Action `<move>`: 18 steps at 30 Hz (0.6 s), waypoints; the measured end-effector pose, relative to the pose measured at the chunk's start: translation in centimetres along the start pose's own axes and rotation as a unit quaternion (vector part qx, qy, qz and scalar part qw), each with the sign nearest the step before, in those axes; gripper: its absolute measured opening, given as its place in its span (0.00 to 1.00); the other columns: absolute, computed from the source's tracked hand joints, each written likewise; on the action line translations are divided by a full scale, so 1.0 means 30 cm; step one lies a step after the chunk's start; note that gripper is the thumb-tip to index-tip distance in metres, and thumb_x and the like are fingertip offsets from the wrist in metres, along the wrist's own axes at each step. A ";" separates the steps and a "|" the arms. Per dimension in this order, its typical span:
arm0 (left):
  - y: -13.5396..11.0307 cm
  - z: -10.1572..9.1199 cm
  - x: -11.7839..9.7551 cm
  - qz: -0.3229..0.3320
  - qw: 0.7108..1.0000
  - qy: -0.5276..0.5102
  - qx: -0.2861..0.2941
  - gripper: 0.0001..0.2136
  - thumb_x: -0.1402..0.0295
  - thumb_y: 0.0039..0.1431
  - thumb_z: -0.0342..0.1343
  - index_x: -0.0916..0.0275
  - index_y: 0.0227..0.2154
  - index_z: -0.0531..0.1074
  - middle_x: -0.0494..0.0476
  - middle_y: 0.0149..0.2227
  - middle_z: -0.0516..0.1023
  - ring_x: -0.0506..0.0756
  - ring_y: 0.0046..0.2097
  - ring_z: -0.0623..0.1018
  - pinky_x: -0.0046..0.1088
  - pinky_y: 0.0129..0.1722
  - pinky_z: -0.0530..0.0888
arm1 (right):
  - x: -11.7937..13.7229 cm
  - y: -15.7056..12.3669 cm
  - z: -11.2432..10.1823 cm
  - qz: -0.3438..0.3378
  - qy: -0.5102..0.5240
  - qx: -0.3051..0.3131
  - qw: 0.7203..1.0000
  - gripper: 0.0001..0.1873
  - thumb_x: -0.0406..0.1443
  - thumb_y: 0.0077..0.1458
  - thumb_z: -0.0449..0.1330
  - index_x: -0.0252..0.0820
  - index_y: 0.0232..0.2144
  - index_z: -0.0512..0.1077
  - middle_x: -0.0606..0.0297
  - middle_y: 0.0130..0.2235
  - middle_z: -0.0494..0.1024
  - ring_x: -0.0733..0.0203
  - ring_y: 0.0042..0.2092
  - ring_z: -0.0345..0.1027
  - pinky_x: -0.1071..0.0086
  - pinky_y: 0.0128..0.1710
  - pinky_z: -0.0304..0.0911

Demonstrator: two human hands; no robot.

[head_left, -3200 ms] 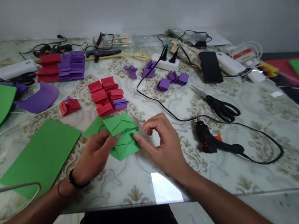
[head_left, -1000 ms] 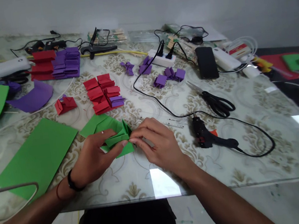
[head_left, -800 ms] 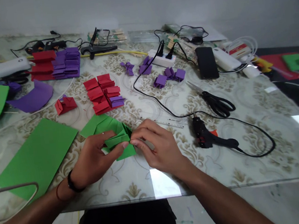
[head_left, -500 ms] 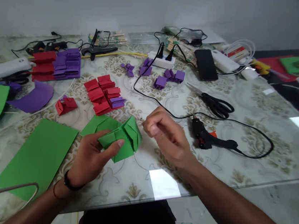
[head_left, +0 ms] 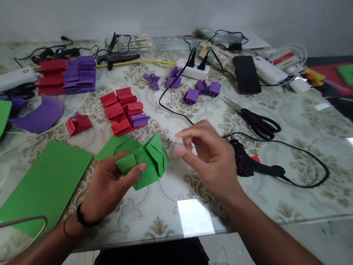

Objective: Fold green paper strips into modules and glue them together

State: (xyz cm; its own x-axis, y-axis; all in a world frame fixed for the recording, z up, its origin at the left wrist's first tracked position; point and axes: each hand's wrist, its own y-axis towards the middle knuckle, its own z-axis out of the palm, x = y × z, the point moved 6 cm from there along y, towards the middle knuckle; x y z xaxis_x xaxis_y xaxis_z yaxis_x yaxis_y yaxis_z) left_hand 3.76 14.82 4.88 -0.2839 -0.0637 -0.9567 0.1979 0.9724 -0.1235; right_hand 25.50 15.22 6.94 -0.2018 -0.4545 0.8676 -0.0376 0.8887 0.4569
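Between the thumb and fingers of my left hand [head_left: 109,185] is a folded green paper piece [head_left: 147,167], its right end standing up in a pleated flap. Behind it another green paper [head_left: 117,145] lies on the table, partly covered. My right hand [head_left: 209,158] hovers to the right of the folded piece, apart from it, with thumb and forefinger separated and nothing visible between them. Just beyond that hand lies a black hot glue gun [head_left: 246,160], its nozzle end close to the wrist. A flat green sheet [head_left: 46,183] rests left of my left hand.
Red folded paper pieces [head_left: 118,109] sit ahead, with purple folded pieces [head_left: 203,89] farther right. Black scissors [head_left: 260,123] and a phone [head_left: 246,73] lie on the right. A power strip [head_left: 197,68] feeds a black cable across the table. Joined red-purple folds [head_left: 77,75] stand back left.
My right hand has shifted right, away from the green paper, and its pinched fingers have parted. My left hand keeps its hold nearly in place.
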 end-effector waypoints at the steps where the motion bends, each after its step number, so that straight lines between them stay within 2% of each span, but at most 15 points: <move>1: 0.001 0.001 -0.005 0.004 1.000 0.003 -0.002 0.13 0.57 0.60 0.64 0.61 0.27 0.75 0.49 0.25 0.76 0.51 0.28 0.74 0.25 0.27 0.73 | 0.021 -0.008 0.023 -0.028 -0.003 0.037 0.999 0.09 0.30 0.63 0.70 0.48 0.44 0.81 0.67 0.37 0.74 0.62 0.38 0.68 0.64 0.41 0.66; 4: 0.002 0.002 -0.015 0.035 0.999 0.031 -0.010 0.10 0.60 0.61 0.65 0.60 0.29 0.79 0.47 0.25 0.76 0.49 0.27 0.72 0.24 0.28 0.71 | 0.062 -0.035 0.075 -0.081 -0.017 0.100 0.992 0.07 0.29 0.63 0.69 0.45 0.42 0.82 0.65 0.37 0.78 0.63 0.37 0.72 0.66 0.37 0.68; 10: -0.003 0.004 0.009 0.080 0.996 0.036 -0.007 0.08 0.61 0.61 0.69 0.58 0.30 0.82 0.47 0.28 0.81 0.51 0.32 0.75 0.25 0.34 0.73 | 0.057 -0.039 0.080 -0.074 -0.047 0.081 0.993 0.07 0.28 0.63 0.69 0.43 0.43 0.81 0.67 0.34 0.76 0.64 0.33 0.69 0.67 0.33 0.70; 14: 0.002 0.009 -0.011 0.136 0.990 0.023 0.008 0.06 0.64 0.63 0.69 0.57 0.31 0.83 0.47 0.31 0.82 0.51 0.35 0.77 0.26 0.38 0.74 | 0.051 -0.030 0.073 -0.059 -0.045 0.099 0.992 0.05 0.28 0.63 0.68 0.41 0.41 0.82 0.65 0.34 0.78 0.65 0.33 0.71 0.68 0.34 0.71; 18: 0.007 0.013 -0.031 0.147 0.988 0.017 0.031 0.06 0.65 0.65 0.68 0.57 0.31 0.83 0.48 0.32 0.82 0.52 0.36 0.77 0.27 0.40 0.74 | 0.055 -0.030 0.073 -0.070 -0.029 0.113 0.991 0.05 0.28 0.64 0.68 0.40 0.40 0.82 0.64 0.35 0.80 0.65 0.34 0.73 0.69 0.34 0.71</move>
State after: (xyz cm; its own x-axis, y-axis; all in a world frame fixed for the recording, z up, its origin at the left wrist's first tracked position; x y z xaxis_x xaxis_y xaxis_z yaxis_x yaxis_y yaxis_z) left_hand 4.43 15.00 5.63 -0.2365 0.2289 -0.9443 0.3331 0.9321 0.1425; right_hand 23.06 13.80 7.54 -0.2358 -0.5754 0.7832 -0.2856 0.8113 0.5101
